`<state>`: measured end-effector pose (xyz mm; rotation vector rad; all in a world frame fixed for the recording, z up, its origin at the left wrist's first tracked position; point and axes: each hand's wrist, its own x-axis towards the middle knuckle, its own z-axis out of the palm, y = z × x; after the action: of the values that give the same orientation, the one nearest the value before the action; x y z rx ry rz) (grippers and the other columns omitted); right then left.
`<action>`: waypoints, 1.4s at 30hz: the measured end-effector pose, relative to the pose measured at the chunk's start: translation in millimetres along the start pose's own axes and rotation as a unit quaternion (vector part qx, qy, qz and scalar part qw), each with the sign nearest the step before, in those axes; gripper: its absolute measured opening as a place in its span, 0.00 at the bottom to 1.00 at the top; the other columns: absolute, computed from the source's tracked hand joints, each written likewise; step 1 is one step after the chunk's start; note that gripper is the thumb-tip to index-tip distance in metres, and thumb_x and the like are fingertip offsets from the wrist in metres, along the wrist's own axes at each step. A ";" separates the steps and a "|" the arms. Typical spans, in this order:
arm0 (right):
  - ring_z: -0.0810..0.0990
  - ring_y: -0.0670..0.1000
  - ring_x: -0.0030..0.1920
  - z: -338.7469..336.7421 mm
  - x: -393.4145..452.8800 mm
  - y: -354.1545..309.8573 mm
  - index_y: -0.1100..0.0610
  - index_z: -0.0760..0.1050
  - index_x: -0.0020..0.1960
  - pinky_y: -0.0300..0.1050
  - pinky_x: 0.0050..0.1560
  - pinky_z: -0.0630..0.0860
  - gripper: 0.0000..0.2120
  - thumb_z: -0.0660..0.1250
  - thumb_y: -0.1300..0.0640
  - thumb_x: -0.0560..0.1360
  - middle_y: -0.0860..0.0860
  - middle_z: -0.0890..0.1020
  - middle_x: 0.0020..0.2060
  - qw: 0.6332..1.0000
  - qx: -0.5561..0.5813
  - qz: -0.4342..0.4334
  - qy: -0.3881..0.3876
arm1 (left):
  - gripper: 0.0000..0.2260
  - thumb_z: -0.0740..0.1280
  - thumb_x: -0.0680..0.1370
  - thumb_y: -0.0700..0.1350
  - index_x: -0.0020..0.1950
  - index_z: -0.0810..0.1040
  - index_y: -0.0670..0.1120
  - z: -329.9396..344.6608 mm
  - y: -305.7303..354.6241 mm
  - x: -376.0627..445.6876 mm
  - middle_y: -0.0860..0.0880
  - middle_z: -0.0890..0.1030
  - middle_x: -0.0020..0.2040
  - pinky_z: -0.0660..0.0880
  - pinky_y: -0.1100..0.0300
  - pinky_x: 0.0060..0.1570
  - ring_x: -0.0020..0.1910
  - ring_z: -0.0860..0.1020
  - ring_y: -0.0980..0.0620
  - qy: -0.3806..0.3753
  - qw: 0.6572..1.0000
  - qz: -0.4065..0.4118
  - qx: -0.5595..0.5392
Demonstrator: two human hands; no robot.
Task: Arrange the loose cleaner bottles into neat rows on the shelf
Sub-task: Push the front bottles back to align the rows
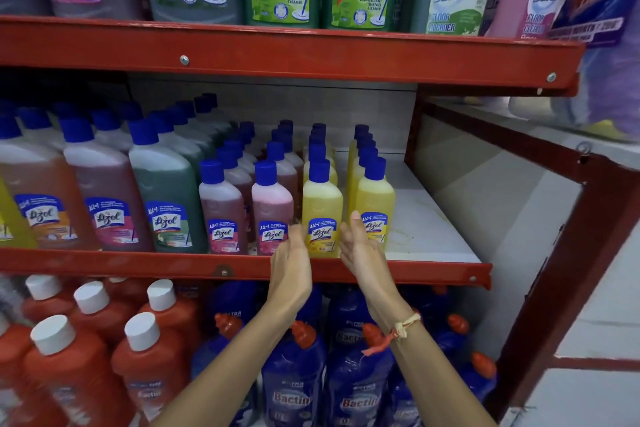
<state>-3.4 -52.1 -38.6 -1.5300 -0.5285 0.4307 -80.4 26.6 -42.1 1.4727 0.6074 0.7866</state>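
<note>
On the middle red shelf (433,269), small Lizol bottles with blue caps stand in rows running front to back. The front yellow bottle (322,204) of one row stands at the shelf edge, between my two hands. My left hand (291,260) is at its left side and my right hand (360,250) at its right side, both with fingers apart and palms facing the bottle, neither clearly gripping. A second yellow row's front bottle (375,198) stands just right of my right hand. Two pink rows (272,204) stand to the left.
Larger Lizol bottles (166,191) fill the shelf's left part. Bare white shelf surface (426,218) lies right of the yellow rows. Big bottles stand on the top shelf (277,52). Below are orange bottles (149,357) and blue Bactin bottles (356,385).
</note>
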 end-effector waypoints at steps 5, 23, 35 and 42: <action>0.82 0.48 0.49 6.6 -11.8 -5.4 0.30 0.81 0.36 0.55 0.67 0.72 0.20 0.52 0.31 0.74 0.40 0.86 0.35 1.000 -0.021 -0.005 0.023 | 0.20 0.47 0.71 0.64 0.34 0.77 0.63 -6.9 2.5 -7.0 0.62 0.77 0.42 0.66 0.53 0.63 0.55 0.74 0.54 -0.004 1.000 -0.017 -0.005; 0.82 0.50 0.55 -31.7 -25.0 2.2 0.47 0.82 0.40 0.54 0.64 0.75 0.21 0.57 0.34 0.69 0.46 0.85 0.45 0.989 0.022 -0.010 0.143 | 0.20 0.50 0.69 0.65 0.44 0.79 0.62 14.0 -4.4 -48.0 0.58 0.81 0.46 0.71 0.49 0.62 0.53 0.78 0.56 -0.021 0.999 0.035 0.029; 0.78 0.38 0.38 -62.3 0.9 -12.4 0.50 0.82 0.45 0.27 0.34 0.71 0.27 0.47 0.40 0.80 0.43 0.82 0.36 0.989 -0.093 -0.051 0.103 | 0.25 0.46 0.80 0.54 0.47 0.80 0.43 76.9 16.1 -9.5 0.44 0.84 0.46 0.72 0.53 0.53 0.48 0.79 0.48 -0.024 0.997 0.032 0.062; 0.83 0.48 0.51 -69.9 2.9 -6.0 0.64 0.78 0.54 0.46 0.55 0.74 0.37 0.49 0.31 0.75 0.52 0.86 0.51 0.991 -0.080 -0.038 0.099 | 0.18 0.48 0.74 0.59 0.33 0.74 0.60 65.3 9.4 -6.1 0.57 0.78 0.40 0.71 0.52 0.61 0.48 0.77 0.54 -0.058 0.997 0.014 0.053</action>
<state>38.6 -107.6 -30.3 -1.6787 -0.4723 0.1767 -34.4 -19.8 -31.4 1.6149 0.5485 0.6953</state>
